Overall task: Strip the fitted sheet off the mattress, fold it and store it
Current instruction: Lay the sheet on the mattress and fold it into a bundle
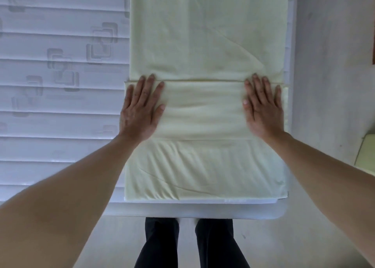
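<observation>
Legs (188, 243) at the mattress (60, 105) near edge; left hand (142, 107) and right hand (261, 107), fingers straight, spread, press the sheet (205, 109) fold: smooth outward, square edges before next fold.

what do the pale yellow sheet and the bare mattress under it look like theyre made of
Sheet: thin woven fabric, likely cotton or a blend, matte; it shows soft creases and sharp folds. Mattress: quilted white textile with a slight sheen, stitched bands and a woven square pattern. The exact fibres can't be told.

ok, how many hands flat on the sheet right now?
2. Left hand presses the left end of the folded band of the sheet; right hand presses the right end. Both have straight fingers, none hidden.
</observation>
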